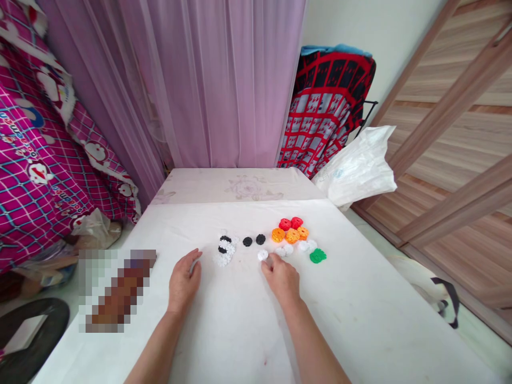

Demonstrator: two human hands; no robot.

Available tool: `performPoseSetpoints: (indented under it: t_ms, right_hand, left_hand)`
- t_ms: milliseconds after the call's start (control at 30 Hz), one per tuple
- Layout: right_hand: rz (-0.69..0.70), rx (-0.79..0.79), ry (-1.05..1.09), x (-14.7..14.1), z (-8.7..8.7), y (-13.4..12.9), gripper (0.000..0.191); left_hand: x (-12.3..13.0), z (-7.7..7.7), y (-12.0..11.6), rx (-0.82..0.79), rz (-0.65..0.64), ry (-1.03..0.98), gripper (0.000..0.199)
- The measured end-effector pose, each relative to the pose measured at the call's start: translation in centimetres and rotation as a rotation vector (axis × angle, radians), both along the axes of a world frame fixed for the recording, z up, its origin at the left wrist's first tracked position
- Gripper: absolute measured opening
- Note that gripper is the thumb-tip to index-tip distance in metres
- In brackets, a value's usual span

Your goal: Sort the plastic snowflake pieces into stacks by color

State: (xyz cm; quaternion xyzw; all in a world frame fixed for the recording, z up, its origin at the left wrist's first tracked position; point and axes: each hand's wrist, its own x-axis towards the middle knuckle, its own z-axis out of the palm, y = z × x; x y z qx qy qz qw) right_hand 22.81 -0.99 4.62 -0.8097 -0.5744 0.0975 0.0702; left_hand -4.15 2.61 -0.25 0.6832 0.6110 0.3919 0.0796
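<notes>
Between the thumb and fingers of my right hand (281,277) is a small white disc (263,255), held just over the white cloth. My left hand (185,281) rests on the cloth with thumb and fingers apart, holding nothing. Right of it lies a cluster of white and black pieces (225,252). Two black discs, one at the left (247,241) and one at the right (261,239), lie side by side. Beyond my right hand are red discs (285,224), orange discs (292,236), white pieces (307,245) and a green disc (318,256).
The table (340,320) has a white cloth, with a floral cover (192,186) at its far end. A pixelated item (120,293) lies at the left edge. A white plastic bag (358,168) hangs at the far right corner. Purple curtains (224,80) stand behind.
</notes>
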Motion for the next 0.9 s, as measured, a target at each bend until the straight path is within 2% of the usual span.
performPoseSetpoints:
  t_ms: [600,700,767,900]
  right_hand:
    - [0.025,0.017,0.025,0.4,-0.6,0.1,0.031]
    - [0.015,0.08,0.099,0.5,-1.2,-0.1,0.03]
    - [0.023,0.177,0.151,0.1,-1.4,-0.1,0.031]
    - [0.223,0.32,0.23,-2.6,-0.9,0.8,0.027]
  left_hand:
    - [0.2,0.1,-0.1,-0.023,0.011,0.0,0.032]
    - [0.2,0.0,-0.1,-0.022,0.014,-0.007,0.031]
    - [0.3,0.0,-0.1,-0.026,0.013,-0.009,0.031]
    - [0.3,0.0,-0.1,-0.03,0.009,0.004,0.032]
